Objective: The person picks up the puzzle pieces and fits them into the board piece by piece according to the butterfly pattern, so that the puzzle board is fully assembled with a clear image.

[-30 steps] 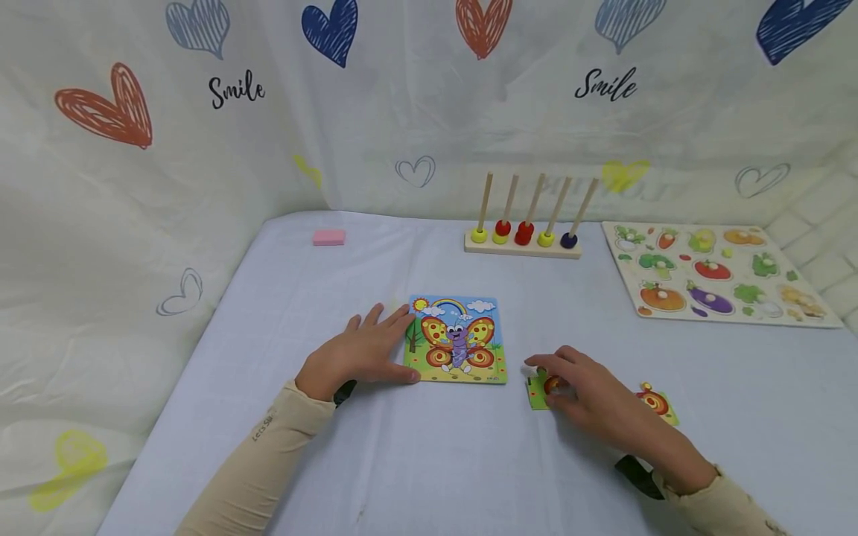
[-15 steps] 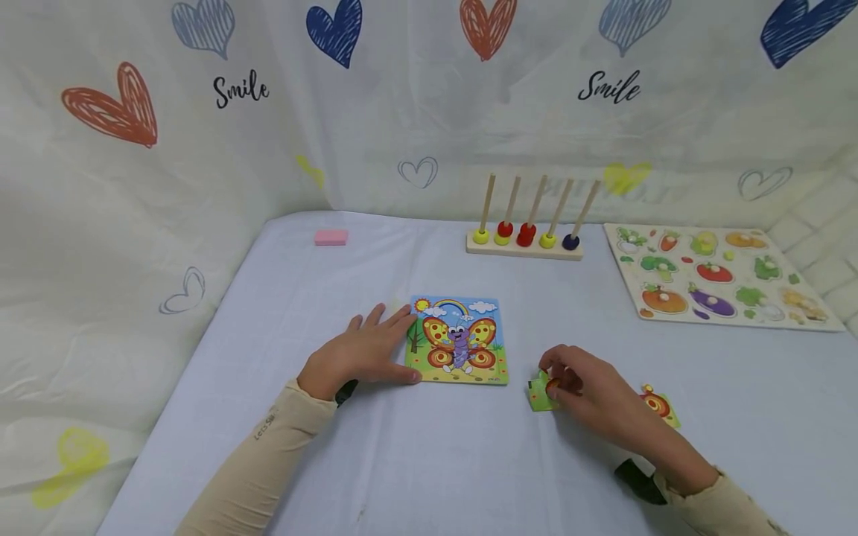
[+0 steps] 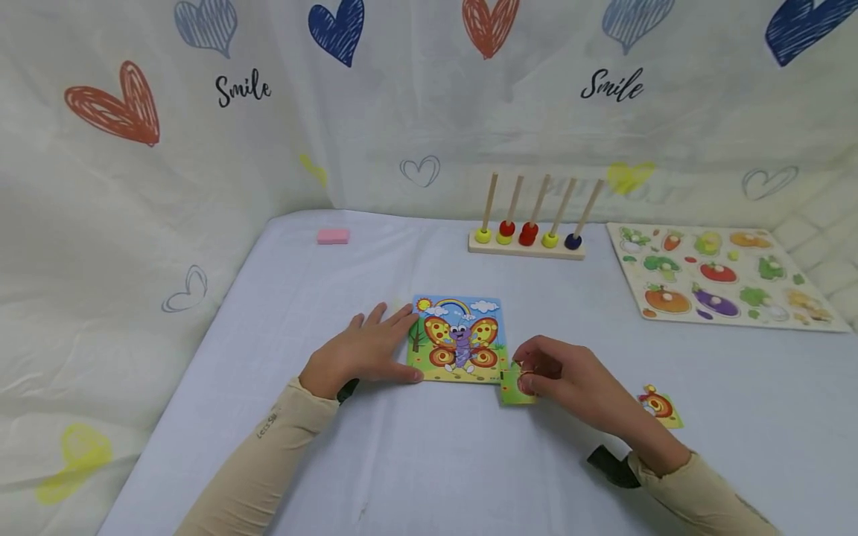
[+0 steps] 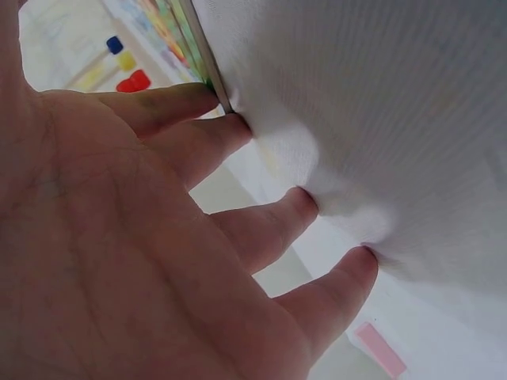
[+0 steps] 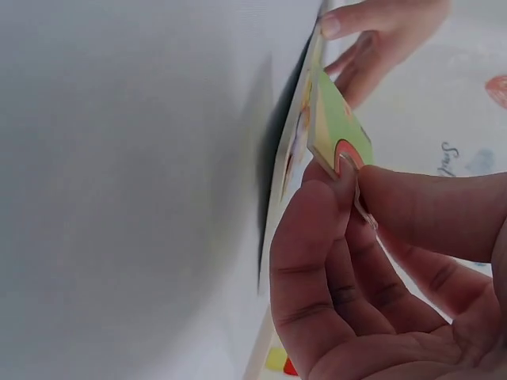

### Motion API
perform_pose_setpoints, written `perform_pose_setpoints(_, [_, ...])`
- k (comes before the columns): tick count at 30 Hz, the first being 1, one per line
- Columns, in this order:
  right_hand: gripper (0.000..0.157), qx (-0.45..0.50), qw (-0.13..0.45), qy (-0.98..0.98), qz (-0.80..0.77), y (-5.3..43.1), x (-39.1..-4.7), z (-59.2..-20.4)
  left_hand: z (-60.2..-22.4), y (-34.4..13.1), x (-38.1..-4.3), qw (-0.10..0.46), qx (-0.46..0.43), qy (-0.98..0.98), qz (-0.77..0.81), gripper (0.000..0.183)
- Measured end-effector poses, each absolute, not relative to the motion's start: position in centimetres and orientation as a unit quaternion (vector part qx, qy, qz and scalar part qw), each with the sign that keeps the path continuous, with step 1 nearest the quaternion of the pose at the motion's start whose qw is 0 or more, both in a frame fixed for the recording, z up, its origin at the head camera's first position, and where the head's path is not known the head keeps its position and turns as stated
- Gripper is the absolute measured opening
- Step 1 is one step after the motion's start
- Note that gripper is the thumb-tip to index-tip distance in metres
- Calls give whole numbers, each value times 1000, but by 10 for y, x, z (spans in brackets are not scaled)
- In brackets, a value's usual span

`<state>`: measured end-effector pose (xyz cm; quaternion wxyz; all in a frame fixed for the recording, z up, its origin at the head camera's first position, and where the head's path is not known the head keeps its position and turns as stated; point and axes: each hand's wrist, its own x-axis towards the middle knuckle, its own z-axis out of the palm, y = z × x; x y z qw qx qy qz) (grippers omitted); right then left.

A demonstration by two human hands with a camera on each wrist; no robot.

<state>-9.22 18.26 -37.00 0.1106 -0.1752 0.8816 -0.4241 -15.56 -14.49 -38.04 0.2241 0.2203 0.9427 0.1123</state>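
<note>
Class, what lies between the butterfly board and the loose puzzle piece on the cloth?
In the head view, the right hand is between the butterfly board and the loose puzzle piece, pinching a green piece.

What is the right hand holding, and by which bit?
The right hand pinches a green puzzle piece by its red-patterned end, between thumb and finger.

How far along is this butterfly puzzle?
Done: the butterfly board lies flat, the left hand touching its edge; I can't tell whether pieces are fitted. In hand: a green piece, pinched by the right hand. Remaining, probably: placing it and the loose piece nearby.
</note>
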Motion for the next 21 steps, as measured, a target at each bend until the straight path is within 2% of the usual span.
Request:
perform_pose_setpoints(9, [16, -168, 94, 864, -466, 147, -108, -366, -379, -146, -155, 218, 220, 944, 110, 103])
perform_pose_setpoints(21, [15, -184, 103, 854, -475, 112, -122, -364, -378, -145, -154, 217, 213, 946, 112, 103])
